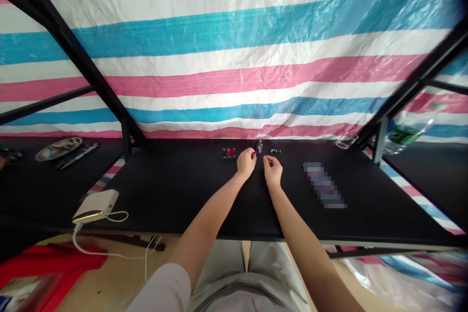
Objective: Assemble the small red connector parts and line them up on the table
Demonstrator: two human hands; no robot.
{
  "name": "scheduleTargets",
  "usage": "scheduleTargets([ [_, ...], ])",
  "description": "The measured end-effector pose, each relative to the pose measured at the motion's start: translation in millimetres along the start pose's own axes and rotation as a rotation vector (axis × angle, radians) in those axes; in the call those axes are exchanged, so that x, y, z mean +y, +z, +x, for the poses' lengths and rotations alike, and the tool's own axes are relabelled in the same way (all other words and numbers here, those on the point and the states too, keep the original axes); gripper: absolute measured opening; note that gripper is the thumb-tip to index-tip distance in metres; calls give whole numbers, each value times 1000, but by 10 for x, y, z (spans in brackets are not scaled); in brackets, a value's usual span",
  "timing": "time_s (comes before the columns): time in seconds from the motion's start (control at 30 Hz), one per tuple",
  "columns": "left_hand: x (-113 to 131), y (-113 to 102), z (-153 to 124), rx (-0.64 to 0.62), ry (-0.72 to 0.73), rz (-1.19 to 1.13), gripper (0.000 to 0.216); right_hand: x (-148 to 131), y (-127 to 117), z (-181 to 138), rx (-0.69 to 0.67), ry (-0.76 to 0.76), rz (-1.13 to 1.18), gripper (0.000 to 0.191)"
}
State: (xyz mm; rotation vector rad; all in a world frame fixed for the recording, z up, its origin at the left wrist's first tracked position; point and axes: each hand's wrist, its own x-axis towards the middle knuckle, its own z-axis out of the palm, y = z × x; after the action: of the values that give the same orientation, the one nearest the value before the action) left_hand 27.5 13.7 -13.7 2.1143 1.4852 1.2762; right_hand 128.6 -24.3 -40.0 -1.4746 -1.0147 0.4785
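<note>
My left hand (246,162) is closed over the middle of the black table, pinching a small red piece (254,154) whose kind I cannot make out. Just beyond its fingertips stand small clear tubes (260,146), with something dark beside them. My right hand (273,170) is a short way to the right, its fingers pinched together; whatever is between them is hidden or too small to name. To the left of my left hand is a row of small cylinders, one black (224,153) and two red (229,153). Several tiny silvery pieces (275,151) lie behind my right hand.
A pixelated flat item (323,185) lies on the right. A clear cup (345,142) stands at the back right, beyond it a plastic bottle (404,136). A white power bank (97,204) with a cable is at the left edge. Black frame bars (78,51) flank the table.
</note>
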Motion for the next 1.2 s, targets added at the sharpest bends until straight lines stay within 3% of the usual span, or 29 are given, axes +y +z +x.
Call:
scheduleTargets([
  [0.17,-49,-176,-252,117,-188,-267,6,5,33,20,-3,-145,-178,35],
  [0.33,-185,-371,-468,199,-327,-478,16,0,173,-25,-190,-203,-507,40],
  [0.47,-217,-459,-510,245,-356,-587,22,-11,254,-61,-307,-169,-725,47],
  [0.8,-229,-475,-478,267,-439,-684,27,-180,336,30,-459,-3,-984,57],
  [1.0,-245,-470,-488,263,-437,-710,27,-154,341,-7,-382,-49,-943,54],
  [1.2,-249,-465,-494,265,-421,-709,27,-188,217,-109,-142,-446,-593,37],
])
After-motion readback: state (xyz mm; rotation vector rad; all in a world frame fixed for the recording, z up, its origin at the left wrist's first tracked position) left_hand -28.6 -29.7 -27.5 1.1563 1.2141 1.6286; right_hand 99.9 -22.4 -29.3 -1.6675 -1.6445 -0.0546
